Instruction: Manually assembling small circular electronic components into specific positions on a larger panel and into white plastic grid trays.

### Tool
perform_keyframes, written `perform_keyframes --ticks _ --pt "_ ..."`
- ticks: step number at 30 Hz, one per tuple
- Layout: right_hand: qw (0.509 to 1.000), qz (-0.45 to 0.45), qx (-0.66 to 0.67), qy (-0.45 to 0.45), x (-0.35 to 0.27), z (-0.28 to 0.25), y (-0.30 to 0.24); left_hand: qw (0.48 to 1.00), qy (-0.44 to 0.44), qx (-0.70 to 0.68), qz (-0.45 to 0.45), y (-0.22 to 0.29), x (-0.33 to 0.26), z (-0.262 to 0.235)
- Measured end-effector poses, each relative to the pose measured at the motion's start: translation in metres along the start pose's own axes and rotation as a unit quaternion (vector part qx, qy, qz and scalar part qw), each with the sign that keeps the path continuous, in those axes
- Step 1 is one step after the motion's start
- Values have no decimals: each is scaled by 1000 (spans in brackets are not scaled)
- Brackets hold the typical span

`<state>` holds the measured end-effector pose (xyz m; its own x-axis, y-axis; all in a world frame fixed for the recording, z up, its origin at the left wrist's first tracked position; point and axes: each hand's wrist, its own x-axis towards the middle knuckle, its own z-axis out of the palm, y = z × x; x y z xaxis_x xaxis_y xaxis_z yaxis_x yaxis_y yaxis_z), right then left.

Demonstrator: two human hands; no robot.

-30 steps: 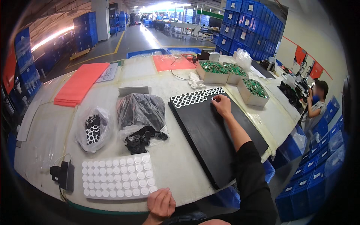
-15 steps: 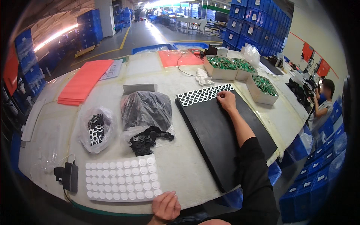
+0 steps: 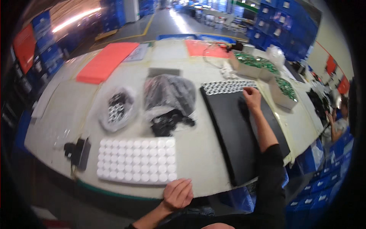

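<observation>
At the near table edge, my left hand (image 3: 178, 194) rests closed by the right front corner of a white tray (image 3: 126, 181) set with rows of round white caps (image 3: 137, 160). Its fingers curl together; what they hold, if anything, is hidden. Farther right, my right hand (image 3: 252, 98) hovers over a flat black board (image 3: 244, 131), its fingertips pinched beside rows of white rings (image 3: 225, 87) along the board's far end. Motion blur keeps me from telling what is in the pinch.
Left of the board lie a plastic bag of black pieces (image 3: 169, 93) and a clear bag of rings (image 3: 118, 110). Boxes of green circuit boards (image 3: 284, 89) stand beyond it. Pink sheets (image 3: 108, 61) and a black adapter (image 3: 81, 152) are leftward. Another person (image 3: 337, 124) sits far right.
The whole view has shifted, so the table appears higher and farther right. My right hand has lifted slightly from the ring rows. My left hand stays by the tray corner.
</observation>
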<state>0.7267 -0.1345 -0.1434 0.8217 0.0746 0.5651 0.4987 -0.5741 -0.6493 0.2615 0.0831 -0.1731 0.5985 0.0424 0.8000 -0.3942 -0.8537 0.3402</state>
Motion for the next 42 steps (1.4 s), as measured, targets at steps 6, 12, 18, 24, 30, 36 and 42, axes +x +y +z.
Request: perform_keyframes --ticks 6,12,18,24,30,36,42 --pt "915 -211 2 -344 -77 6 -180 1000 17 -18 12 0 2 -1" --pt "884 -259 -219 -322 -140 73 -228 999 44 -29 -10 2 -7 -23" --pt "907 -200 -234 -286 -136 86 -209 986 98 83 -103 -14 -29 -80" --pt "931 -172 -182 -264 -141 75 -216 939 134 200 -244 -63 -29 -141" --pt "959 34 172 -224 -215 71 -238 941 42 169 -291 -90 -1 -177" --pt "907 155 324 -220 -251 54 -231 950 -90 150 -259 -94 5 -183" --pt "877 201 369 -231 -248 49 -231 954 -150 132 -223 -97 12 -185"
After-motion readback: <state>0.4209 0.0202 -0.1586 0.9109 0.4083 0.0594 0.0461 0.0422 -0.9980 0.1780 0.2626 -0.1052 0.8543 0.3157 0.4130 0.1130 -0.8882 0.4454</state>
